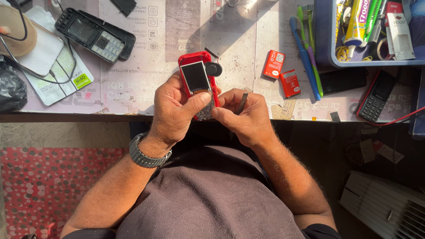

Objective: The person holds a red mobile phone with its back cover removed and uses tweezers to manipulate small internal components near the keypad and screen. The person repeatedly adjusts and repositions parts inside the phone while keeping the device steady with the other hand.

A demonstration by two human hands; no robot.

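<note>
Your left hand (175,113) wraps red phone (199,84) over desk edge, thumb pinching lower end. Right hand (245,117) pinches thin metal tool (241,103) beside it. Looks mid-job: keypad area open, screen in place. Beyond: two small red battery packs (281,73), black phone shell (95,35) far left, blue tray (325,40) far right.

A worktable (133,84) carries two red batteries (281,73); left of them, a black phone frame (95,37); right, toothbrushes (307,53), a black phone (376,96).
</note>
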